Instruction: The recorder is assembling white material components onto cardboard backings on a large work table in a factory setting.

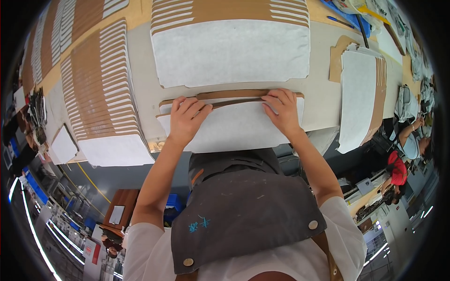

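A white panel (234, 131) with a brown far edge lies in front of me at the table's near edge. My left hand (188, 121) grips its far left part, fingers curled over the brown edge. My right hand (283, 112) does the same at the far right, fingertips bent over the rim. Just beyond, another panel's brown edge (236, 95) shows from underneath, the rest of it covered. The thumbs are partly visible. Farther off stands a fanned stack of white and brown panels (229, 54), apart from both hands.
Another fanned stack (112, 149) fills the table's left, with more stacks behind it. To the right lies a smaller pile (358, 93) of white and brown panels. A blue pen (341, 21) and plastic bags are at the far right. Other people work beyond the table (140, 61).
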`<state>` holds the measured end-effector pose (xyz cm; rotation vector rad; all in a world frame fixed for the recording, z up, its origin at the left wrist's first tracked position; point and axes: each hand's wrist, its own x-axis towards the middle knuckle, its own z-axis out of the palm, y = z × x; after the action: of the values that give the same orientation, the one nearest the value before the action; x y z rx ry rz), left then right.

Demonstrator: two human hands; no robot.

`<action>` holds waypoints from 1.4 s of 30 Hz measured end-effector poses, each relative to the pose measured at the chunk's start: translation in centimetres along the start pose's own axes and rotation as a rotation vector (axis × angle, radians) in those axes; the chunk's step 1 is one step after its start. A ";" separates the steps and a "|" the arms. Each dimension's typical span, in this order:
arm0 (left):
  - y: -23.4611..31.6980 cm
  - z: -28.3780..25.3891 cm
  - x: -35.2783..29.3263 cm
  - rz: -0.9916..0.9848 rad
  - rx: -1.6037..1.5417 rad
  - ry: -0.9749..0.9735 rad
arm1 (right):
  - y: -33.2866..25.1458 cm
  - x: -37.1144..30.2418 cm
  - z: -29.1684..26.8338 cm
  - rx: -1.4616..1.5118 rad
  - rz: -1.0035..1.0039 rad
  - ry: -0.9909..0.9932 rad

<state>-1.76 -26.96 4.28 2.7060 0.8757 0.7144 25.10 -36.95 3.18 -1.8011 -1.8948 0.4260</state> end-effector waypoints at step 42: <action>-0.5 -0.2 -0.8 -0.018 -0.038 -0.008 | 0.6 0.3 -0.5 0.102 0.028 -0.100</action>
<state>-2.65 -27.04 4.04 2.6624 0.8744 0.7092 25.83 -36.64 3.35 -1.7715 -1.8798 0.6213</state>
